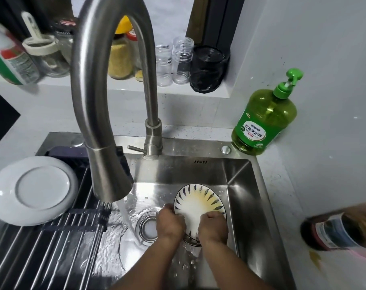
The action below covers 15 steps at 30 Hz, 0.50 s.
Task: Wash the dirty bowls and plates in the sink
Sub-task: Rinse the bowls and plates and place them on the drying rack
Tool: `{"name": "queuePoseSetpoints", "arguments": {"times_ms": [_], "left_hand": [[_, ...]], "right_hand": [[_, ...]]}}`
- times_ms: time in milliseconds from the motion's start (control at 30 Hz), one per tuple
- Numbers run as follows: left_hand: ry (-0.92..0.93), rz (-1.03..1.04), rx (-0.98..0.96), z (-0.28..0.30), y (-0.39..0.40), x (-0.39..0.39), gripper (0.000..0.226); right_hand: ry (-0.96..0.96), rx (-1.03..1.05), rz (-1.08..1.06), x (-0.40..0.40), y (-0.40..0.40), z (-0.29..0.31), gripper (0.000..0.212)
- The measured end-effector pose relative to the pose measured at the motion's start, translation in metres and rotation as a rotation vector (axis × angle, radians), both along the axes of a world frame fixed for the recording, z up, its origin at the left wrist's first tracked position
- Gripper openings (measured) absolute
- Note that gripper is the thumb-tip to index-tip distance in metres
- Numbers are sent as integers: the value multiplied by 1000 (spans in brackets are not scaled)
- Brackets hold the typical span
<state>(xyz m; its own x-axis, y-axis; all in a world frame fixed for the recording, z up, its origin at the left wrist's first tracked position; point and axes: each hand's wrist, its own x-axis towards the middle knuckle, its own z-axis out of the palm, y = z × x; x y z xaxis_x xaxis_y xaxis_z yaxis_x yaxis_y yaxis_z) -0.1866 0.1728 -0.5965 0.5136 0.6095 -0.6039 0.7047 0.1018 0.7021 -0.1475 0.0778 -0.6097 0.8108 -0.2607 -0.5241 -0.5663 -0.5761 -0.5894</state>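
Note:
A white plate [196,203] with dark leaf marks round its rim and a yellow stain sits tilted in the steel sink [238,185]. My left hand [170,223] grips its left edge, fingers curled over the rim. My right hand [213,223] grips its lower right edge the same way. Water runs from the tall steel faucet [106,153] into the sink just left of my hands, near the drain [146,227]. A clean white plate [33,190] lies upside down on the roll-up drying rack [52,248] at the left.
A green dish soap bottle [263,118] stands at the sink's back right corner. A dark bottle [341,229] lies on the counter at the right, beside a yellow spill. Jars and glasses [171,63] line the ledge behind the faucet.

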Motion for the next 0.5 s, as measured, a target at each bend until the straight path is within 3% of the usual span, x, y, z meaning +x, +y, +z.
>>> {"name": "queuePoseSetpoints", "arguments": {"times_ms": [167,300,500], "left_hand": [[-126,65,-104,5,14,-23,35],[-165,154,-172,17,29,-43,35],[-170,214,-200,48,60,-84,32]], "right_hand": [[-191,-150,200,9,-17,22,6],[-347,-184,256,6,-16,42,17],[-157,-96,367,-18,10,48,36]]}}
